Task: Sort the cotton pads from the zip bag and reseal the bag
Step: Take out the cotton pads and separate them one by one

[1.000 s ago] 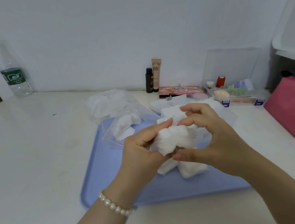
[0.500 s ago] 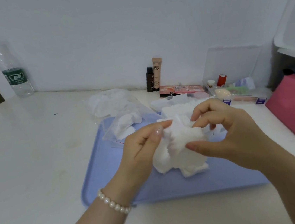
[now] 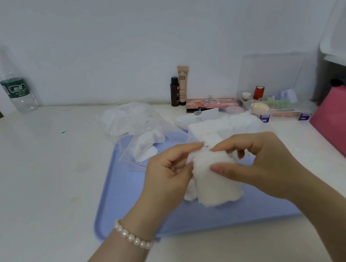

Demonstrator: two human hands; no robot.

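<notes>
My left hand (image 3: pixel 168 174) and right hand (image 3: pixel 255 164) both pinch a stack of pads (image 3: pixel 214 180) above the tray (image 3: pixel 123 192). The bag (image 3: pixel 148 146), a few pads inside, lies on the tray's far left corner.

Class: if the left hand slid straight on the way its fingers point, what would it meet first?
The left hand points right, so first comes the stack of cotton pads it already pinches, then probably the right hand gripping the other side.
</notes>
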